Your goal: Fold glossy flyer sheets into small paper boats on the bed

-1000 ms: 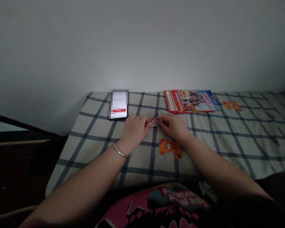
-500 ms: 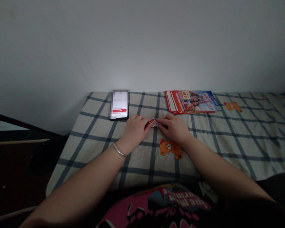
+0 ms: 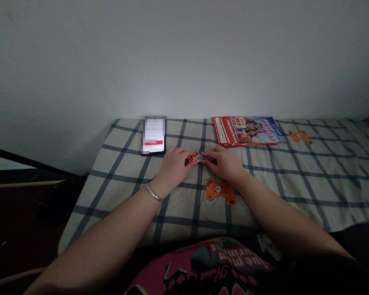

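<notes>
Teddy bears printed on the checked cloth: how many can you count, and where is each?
2: one bear just below the right hand in the picture, the other bear to the right of the leaflets. More may be hidden under the leaflets.

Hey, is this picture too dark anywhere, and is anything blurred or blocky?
Head view: dim overall, nearly black at lower left; head view: blocky pixels cover the top and left edges of the lit phone; head view: fine print on the small paper between the left hand and right hand is hard to read.
</notes>
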